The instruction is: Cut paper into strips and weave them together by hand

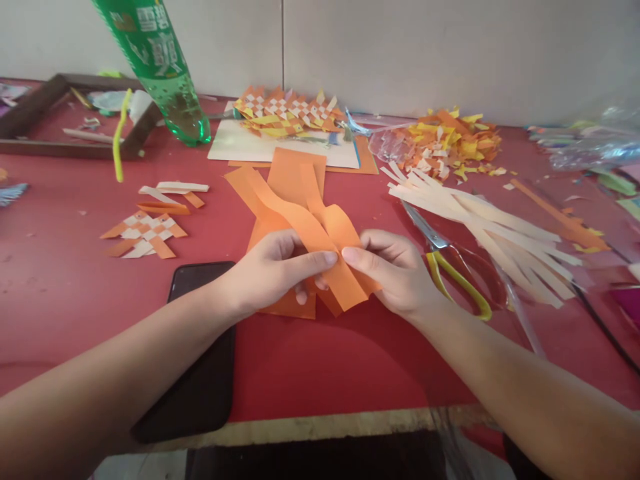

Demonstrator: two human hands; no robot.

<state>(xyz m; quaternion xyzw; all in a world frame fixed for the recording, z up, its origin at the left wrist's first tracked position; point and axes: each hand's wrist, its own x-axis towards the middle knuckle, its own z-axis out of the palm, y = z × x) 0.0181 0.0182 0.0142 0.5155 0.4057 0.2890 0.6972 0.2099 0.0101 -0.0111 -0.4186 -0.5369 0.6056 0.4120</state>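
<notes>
Orange paper strips [345, 277] cross one another between my two hands, held just above the table. My left hand [283, 267] pinches them from the left, thumb on top and fingers curled beneath. From the right, my right hand [393, 267] grips the same strips, its thumb tip close to the left thumb. Behind and below them lie wider orange paper sheets [297, 173], partly hidden by the strips and hands. Left of my hands rests a woven orange-and-white paper fish [145, 233] with a few loose strips above it.
Scissors [445, 257] with yellow handles and cream paper strips [480, 213] lie to the right. A black phone [210, 373] sits under my left forearm. Farther back stand a green bottle [165, 73], woven paper pieces [290, 110], a paper-scrap pile [450, 140] and a dark frame [50, 147].
</notes>
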